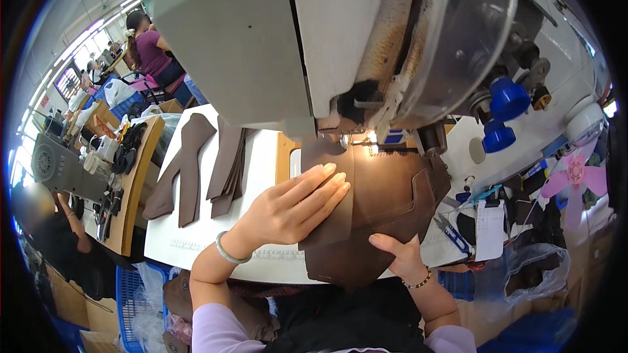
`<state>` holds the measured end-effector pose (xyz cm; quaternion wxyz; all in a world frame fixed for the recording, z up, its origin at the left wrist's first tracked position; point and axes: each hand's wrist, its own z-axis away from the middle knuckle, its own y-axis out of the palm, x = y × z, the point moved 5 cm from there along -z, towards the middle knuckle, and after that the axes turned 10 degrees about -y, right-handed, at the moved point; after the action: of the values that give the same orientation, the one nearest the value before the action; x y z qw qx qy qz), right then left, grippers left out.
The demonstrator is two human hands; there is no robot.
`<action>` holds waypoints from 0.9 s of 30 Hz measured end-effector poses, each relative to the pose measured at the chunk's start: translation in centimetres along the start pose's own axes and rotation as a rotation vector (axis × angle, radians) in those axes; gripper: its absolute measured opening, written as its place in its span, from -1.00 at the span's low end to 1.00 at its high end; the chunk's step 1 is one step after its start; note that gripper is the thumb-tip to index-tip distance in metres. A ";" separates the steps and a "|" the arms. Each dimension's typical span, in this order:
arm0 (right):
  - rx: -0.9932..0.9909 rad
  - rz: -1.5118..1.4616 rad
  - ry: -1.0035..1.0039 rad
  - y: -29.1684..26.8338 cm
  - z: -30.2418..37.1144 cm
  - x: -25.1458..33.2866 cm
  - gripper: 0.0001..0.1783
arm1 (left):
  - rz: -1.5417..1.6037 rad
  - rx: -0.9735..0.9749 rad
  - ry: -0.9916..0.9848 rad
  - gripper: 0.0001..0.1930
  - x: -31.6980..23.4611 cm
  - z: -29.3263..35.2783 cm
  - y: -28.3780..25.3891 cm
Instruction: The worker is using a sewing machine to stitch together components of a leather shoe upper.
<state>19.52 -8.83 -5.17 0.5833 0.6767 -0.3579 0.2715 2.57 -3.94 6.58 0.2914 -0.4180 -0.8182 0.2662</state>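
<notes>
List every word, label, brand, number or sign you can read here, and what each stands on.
No text reads clearly enough to quote.
Ruler scale along the near edge of the white table: graduations show, figures too small.
White paper sheet on the right: faint marks, too small.
Grey machine at far left: dark marks on its side, too blurred.
Brown stitched piece: no lettering visible.
</notes>
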 end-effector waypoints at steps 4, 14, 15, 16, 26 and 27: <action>0.016 0.043 0.022 -0.5 0.1 -0.4 -0.40 | -0.002 0.004 -0.005 -0.69 0.1 0.2 0.2; -0.002 -0.045 0.015 0.1 -1.7 -0.2 -0.47 | 0.050 -0.004 -0.057 -0.64 1.6 0.0 1.1; -0.002 -0.055 0.009 0.2 -1.9 0.0 -0.48 | 0.045 -0.008 -0.057 -0.64 1.6 0.0 1.1; -0.003 -0.067 0.004 0.3 -2.0 0.1 -0.49 | 0.058 -0.001 -0.067 -0.63 1.7 0.1 1.2; -0.031 -0.034 -0.018 0.6 -2.5 0.7 -0.48 | 0.097 -0.034 -0.068 -0.56 1.8 0.6 1.5; -0.040 -0.020 -0.011 0.6 -2.6 0.8 -0.48 | 0.101 -0.029 -0.070 -0.56 1.7 0.6 1.5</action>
<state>19.63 -6.43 -3.76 0.5976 0.6698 -0.3595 0.2549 2.12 -1.84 5.54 0.2427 -0.4532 -0.8096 0.2832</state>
